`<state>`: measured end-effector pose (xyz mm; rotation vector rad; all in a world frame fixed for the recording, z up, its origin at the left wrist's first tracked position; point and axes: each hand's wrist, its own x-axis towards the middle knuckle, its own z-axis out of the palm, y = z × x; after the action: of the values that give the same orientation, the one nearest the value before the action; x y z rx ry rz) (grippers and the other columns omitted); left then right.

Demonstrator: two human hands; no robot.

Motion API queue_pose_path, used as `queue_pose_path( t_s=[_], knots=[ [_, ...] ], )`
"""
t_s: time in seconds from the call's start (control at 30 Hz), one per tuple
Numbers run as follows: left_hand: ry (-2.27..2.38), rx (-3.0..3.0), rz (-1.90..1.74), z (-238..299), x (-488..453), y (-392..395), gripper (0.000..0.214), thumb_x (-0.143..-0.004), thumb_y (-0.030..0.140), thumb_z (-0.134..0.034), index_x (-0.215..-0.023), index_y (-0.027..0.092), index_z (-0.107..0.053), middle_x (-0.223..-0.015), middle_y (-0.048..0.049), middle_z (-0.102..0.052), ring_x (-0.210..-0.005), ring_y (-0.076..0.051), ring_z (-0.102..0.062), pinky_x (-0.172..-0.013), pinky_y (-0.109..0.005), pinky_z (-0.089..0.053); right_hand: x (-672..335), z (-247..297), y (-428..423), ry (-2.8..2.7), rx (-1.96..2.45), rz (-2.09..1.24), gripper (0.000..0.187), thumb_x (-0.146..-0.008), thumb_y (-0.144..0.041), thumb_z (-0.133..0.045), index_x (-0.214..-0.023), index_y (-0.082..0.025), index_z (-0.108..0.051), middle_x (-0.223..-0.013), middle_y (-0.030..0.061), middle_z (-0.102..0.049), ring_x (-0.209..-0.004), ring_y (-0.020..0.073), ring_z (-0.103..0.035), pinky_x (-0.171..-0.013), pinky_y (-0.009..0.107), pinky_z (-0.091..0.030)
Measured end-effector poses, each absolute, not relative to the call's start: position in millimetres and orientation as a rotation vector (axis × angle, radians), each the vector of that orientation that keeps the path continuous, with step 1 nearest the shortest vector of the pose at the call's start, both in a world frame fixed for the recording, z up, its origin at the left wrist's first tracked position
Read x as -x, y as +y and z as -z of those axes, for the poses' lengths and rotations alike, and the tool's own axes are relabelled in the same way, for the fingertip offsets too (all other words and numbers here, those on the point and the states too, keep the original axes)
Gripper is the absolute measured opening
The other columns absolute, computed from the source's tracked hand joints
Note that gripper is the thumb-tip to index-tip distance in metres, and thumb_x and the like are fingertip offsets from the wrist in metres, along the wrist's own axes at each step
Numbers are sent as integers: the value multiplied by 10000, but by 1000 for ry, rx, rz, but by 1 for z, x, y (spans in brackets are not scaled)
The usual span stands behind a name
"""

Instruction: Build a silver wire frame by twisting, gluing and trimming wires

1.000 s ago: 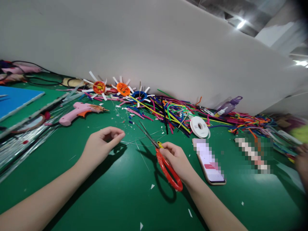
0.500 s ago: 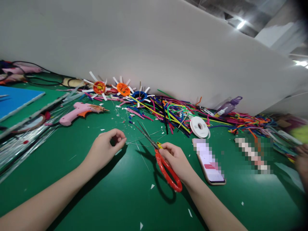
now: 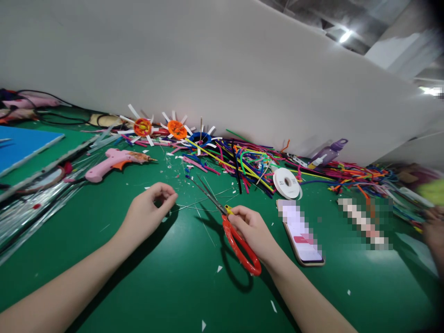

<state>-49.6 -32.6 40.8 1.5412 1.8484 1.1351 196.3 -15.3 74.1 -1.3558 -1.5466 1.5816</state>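
Note:
My right hand (image 3: 251, 226) grips a pair of red-handled scissors (image 3: 239, 243). The blades point up and to the left, slightly parted. Beside the pivot, at my right fingertips, is a small yellow piece (image 3: 228, 209) whose kind I cannot make out. My left hand (image 3: 151, 206) hovers left of the blades, thumb and index finger pinched together; whatever is between them is too thin to identify. Thin clear strands (image 3: 204, 203) lie on the green table (image 3: 166, 286) between the hands, partly behind the blades.
A pink glue gun (image 3: 111, 164) lies to the left. Flower-like pieces with white strips (image 3: 177, 130) stand at the back beside many coloured pipe cleaners (image 3: 249, 162). A white ribbon spool (image 3: 286, 183), a phone (image 3: 303, 236) and a purple bottle (image 3: 326, 153) are on the right. Another person's hand (image 3: 435, 231) shows at far right.
My left hand has shifted slightly left and up, away from the blades. My right hand and the scissors have barely moved.

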Motion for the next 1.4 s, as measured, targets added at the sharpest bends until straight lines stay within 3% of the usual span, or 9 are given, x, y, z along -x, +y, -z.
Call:
queue_pose_path(
  t_s=[0.17, 0.3, 0.37, 0.47, 0.63, 0.73, 0.83, 1.1, 1.4],
  knots=[
    [1854, -1488, -1171, -40, 52, -32, 204, -793, 409, -546, -808, 206, -531, -639, 35, -551, -578, -126, -531, -552, -248, -412, -197, -75, -16, -1558, 1356, -1573, 154, -786, -325, -552, -762, -173, -546, -601, -51, -480, -517, 77, -392, -503, 223, -302],
    [1892, -1646, -1234, -38, 53, -32, 295, -813, 370, -529, -1069, 224, -540, -1011, -38, -628, -956, -196, -590, -844, -336, -458, -196, -76, -16, -1556, 1359, -1567, 155, -791, -326, -548, -765, -173, -547, -598, -53, -480, -515, 75, -389, -499, 219, -301],
    [1899, -1790, -1268, -37, 52, -32, 390, -831, 348, -504, -1203, 232, -483, -1236, -73, -530, -1177, -226, -477, -994, -396, -381, -196, -76, -16, -1551, 1362, -1572, 153, -792, -324, -547, -765, -174, -547, -602, -53, -485, -517, 75, -395, -501, 219, -307],
    [1907, -1963, -1207, -36, 49, -33, 366, -855, 341, -466, -1197, 217, -505, -1313, -95, -451, -1244, -247, -394, -1042, -436, -326, -196, -77, -16, -1550, 1366, -1580, 153, -791, -326, -550, -765, -176, -548, -599, -54, -485, -515, 76, -400, -502, 220, -313],
    [1897, -2152, -1035, -36, 47, -36, 254, -861, 350, -466, -1060, 227, -565, -1156, -74, -557, -1117, -250, -474, -963, -441, -363, -196, -77, -16, -1554, 1368, -1568, 160, -785, -338, -558, -761, -180, -547, -585, -58, -473, -503, 78, -389, -491, 218, -305],
    [1898, -2180, -942, -40, 46, -39, 185, -863, 378, -467, -890, 230, -575, -893, -24, -629, -881, -210, -565, -929, -442, -348, -196, -76, -16, -1556, 1362, -1570, 169, -782, -351, -565, -763, -183, -553, -594, -53, -482, -508, 81, -400, -496, 220, -312],
    [1912, -2231, -862, -45, 44, -43, 202, -875, 388, -447, -829, 219, -547, -679, 23, -602, -658, -162, -558, -921, -433, -327, -196, -76, -16, -1550, 1352, -1570, 175, -780, -358, -568, -765, -185, -558, -612, -45, -495, -526, 87, -414, -505, 224, -319],
    [2064, -2687, -277, -49, 40, -51, 274, -910, 296, -359, -786, 186, -577, -784, -73, -614, -764, -258, -584, -826, -457, -344, -196, -74, -16, -1554, 1358, -1558, 176, -776, -363, -568, -768, -188, -565, -584, -48, -495, -504, 92, -415, -497, 230, -311],
    [2042, -2782, -198, -47, 46, -49, 254, -901, 212, -369, -774, 194, -588, -760, -72, -605, -774, -254, -568, -811, -444, -343, -196, -74, -15, -1508, 1361, -1581, 181, -775, -365, -574, -776, -185, -552, -588, -49, -502, -504, 88, -417, -498, 229, -309]
  ],
)
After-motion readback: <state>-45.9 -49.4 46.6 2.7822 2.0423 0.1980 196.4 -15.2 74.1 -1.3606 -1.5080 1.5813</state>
